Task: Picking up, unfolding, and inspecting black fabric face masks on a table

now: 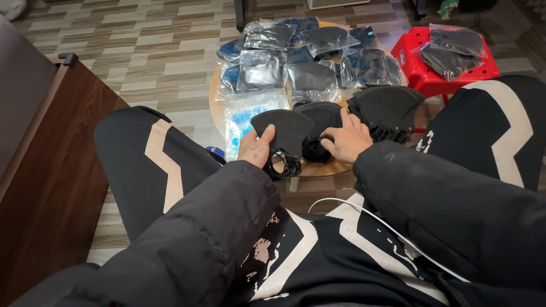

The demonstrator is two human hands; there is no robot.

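My left hand (pixel 257 148) grips a folded black face mask (pixel 287 129) by its lower edge, its black ear loops (pixel 284 165) dangling below. My right hand (pixel 347 139) rests fingers-down on a pile of black masks (pixel 321 116) on a low round wooden table (pixel 330 168). A second, taller stack of black masks (pixel 387 108) stands just right of that hand. Behind them lie several clear plastic bags of dark masks (pixel 310 51) and a clear bag with blue contents (pixel 244 116).
A red plastic stool (pixel 424 77) at the right carries more bagged black masks (pixel 452 45). A dark wooden cabinet (pixel 51 170) stands at the left. My knees in black trousers flank the table. A white cable (pixel 364 213) crosses my lap. The floor is wood-patterned.
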